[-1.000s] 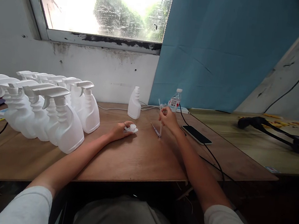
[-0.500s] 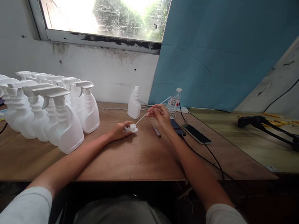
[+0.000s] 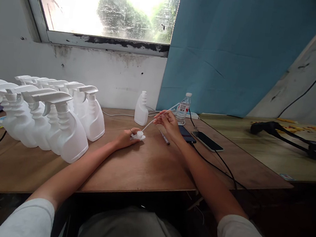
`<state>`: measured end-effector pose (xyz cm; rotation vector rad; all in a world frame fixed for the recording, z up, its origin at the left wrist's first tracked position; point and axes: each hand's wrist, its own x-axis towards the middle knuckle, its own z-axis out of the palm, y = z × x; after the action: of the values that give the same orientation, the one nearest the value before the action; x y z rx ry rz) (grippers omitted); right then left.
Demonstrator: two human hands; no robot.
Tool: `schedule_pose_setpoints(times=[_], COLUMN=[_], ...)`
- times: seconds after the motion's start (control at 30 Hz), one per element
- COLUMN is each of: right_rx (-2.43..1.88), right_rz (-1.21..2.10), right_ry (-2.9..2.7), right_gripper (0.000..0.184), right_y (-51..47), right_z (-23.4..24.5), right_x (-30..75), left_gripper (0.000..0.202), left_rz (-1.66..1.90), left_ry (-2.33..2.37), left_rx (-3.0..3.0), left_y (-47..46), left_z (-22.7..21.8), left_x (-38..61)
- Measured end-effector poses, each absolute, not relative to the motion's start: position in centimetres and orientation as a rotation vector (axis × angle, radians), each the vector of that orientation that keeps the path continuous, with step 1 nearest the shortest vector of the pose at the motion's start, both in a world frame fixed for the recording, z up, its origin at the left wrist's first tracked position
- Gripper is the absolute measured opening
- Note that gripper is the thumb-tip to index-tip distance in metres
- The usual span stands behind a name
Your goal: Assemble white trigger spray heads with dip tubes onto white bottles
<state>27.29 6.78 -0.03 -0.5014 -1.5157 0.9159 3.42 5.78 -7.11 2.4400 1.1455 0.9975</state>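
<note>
My left hand (image 3: 126, 137) rests on the wooden table (image 3: 140, 170), fingers closed on a small white spray-head part (image 3: 139, 135). My right hand (image 3: 168, 122) pinches a thin clear dip tube (image 3: 154, 120). The tube slants down to the left, and its lower end meets the white part. A pen (image 3: 164, 137) lies on the table just below my right hand. An uncapped white bottle (image 3: 141, 109) stands behind both hands.
Several white trigger spray bottles (image 3: 56, 121) stand in rows at the left. A small water bottle (image 3: 183, 109), two phones (image 3: 207, 141) and black cables lie to the right. A black tool (image 3: 288, 135) sits on the neighbouring table. Wall and window lie behind.
My right hand moved left and tipped the tube from upright to slanting, bringing its lower end to the white part in my left hand. My left hand stayed put.
</note>
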Motion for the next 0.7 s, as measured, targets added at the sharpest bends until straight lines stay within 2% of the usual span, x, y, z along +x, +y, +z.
schedule_pose_setpoints(times=[0.23, 0.47, 0.7], right_rx=[-0.599, -0.739, -0.766], right_rz=[0.914, 0.640, 0.494], right_ry=[-1.714, -2.032, -2.070], right_gripper=[0.028, 0.024, 0.018], right_y=[6.3, 6.9, 7.0], right_z=[-0.9, -3.2, -3.4], right_x=[26.2, 24.2, 22.4], left_gripper=[0.046, 0.048, 0.050], left_rz=[0.988, 0.991, 1.016], left_ry=[1.142, 1.154, 1.176], left_rx=[2.437, 2.443, 2.418], left_y=[5.7, 5.8, 6.3], left_z=[-7.1, -7.2, -7.5], left_x=[3.4, 3.4, 3.4])
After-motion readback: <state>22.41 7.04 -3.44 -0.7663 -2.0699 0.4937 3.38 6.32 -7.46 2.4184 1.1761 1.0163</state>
